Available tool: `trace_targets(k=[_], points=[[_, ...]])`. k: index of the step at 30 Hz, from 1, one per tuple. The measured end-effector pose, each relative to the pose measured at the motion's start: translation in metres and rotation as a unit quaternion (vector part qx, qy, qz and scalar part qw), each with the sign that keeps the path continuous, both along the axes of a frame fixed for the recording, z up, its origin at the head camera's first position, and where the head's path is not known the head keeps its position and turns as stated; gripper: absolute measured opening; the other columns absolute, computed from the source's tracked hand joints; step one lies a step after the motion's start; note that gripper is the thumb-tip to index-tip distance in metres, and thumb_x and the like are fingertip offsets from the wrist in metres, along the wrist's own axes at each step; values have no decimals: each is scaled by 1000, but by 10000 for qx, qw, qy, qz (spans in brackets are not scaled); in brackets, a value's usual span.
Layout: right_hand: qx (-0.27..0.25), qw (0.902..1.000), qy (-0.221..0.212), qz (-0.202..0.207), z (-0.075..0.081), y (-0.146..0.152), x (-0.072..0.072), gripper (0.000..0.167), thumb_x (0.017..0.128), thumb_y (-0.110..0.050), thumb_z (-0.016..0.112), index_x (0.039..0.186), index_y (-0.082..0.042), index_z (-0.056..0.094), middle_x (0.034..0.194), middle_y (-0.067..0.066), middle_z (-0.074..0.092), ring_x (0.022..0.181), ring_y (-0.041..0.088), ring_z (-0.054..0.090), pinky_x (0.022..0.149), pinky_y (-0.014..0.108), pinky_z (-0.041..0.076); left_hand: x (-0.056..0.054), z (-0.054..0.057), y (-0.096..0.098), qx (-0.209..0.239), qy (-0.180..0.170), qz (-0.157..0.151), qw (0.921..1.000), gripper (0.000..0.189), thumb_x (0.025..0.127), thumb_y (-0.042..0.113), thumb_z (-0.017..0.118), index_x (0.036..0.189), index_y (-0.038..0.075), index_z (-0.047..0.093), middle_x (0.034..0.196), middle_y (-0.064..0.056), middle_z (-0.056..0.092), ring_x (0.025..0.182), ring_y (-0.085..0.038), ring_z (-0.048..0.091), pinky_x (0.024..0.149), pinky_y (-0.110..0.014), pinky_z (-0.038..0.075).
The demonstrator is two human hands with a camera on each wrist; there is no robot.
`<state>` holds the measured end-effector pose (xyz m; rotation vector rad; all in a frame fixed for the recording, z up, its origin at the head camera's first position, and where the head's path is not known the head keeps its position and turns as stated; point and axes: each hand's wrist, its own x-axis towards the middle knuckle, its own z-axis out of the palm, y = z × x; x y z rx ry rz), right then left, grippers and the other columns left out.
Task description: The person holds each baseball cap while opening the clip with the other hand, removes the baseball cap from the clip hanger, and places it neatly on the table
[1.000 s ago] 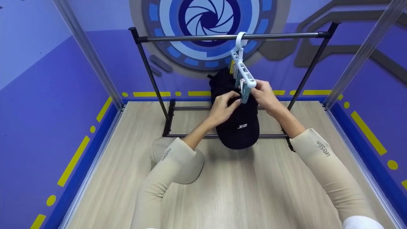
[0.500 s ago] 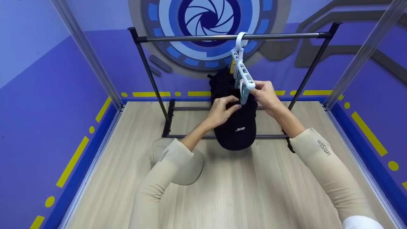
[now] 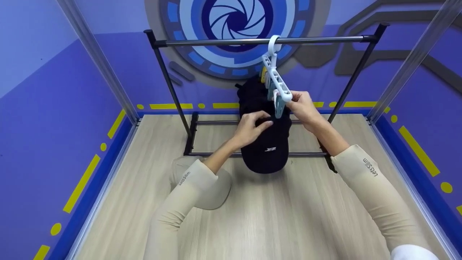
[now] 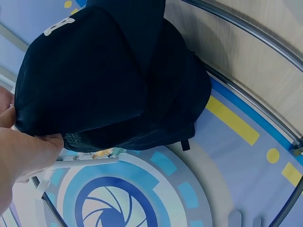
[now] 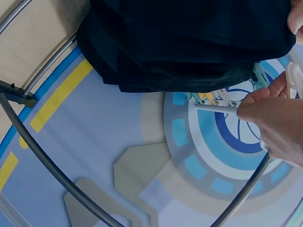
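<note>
A black cap with a small white logo hangs below a white clip hanger hooked on the rack's top bar. My left hand grips the cap's upper edge; the left wrist view shows the cap filling the frame with my left hand's fingers under its rim. My right hand pinches the teal clip at the hanger's lower end. In the right wrist view the cap hangs above my right hand's fingers, which hold the hanger.
A black metal garment rack stands on the pale wooden floor, its base rails just behind the cap. Blue walls with yellow markings close in on all sides. A beige cap lies partly under my left forearm.
The black cap has shifted slightly left and lower. My left hand slid down a little on its edge. My right hand stays on the clip.
</note>
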<state>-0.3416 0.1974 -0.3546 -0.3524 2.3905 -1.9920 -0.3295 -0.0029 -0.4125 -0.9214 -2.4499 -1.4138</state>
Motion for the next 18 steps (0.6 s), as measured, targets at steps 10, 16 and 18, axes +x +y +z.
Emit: trace_targets(k=[10, 16, 18], points=[[-32, 9997, 96, 239, -3, 6, 2, 36, 107, -8, 49, 137, 10, 57, 101, -13, 75, 98, 2, 61, 85, 20, 50, 6, -1, -5, 45, 7, -29, 10000, 19, 99, 15, 68, 108, -1, 73, 109, -14, 76, 108, -24, 70, 98, -32, 53], [-216, 9987, 333, 325, -2, 9, 5, 27, 107, -18, 53, 122, -1, 66, 94, -14, 76, 89, 0, 65, 81, 18, 54, 12, -2, -9, 177, 32, -98, 9998, 18, 99, 14, 68, 108, -1, 73, 108, -14, 76, 106, -24, 70, 96, -31, 53], [-167, 9988, 386, 266, -1, 10, 6, 19, 106, -19, 54, 114, -7, 68, 91, -16, 74, 86, -1, 66, 80, 18, 54, 14, -2, -10, 160, 20, -104, 9998, 18, 99, 14, 68, 108, 0, 73, 108, -14, 76, 107, -24, 70, 97, -31, 53]])
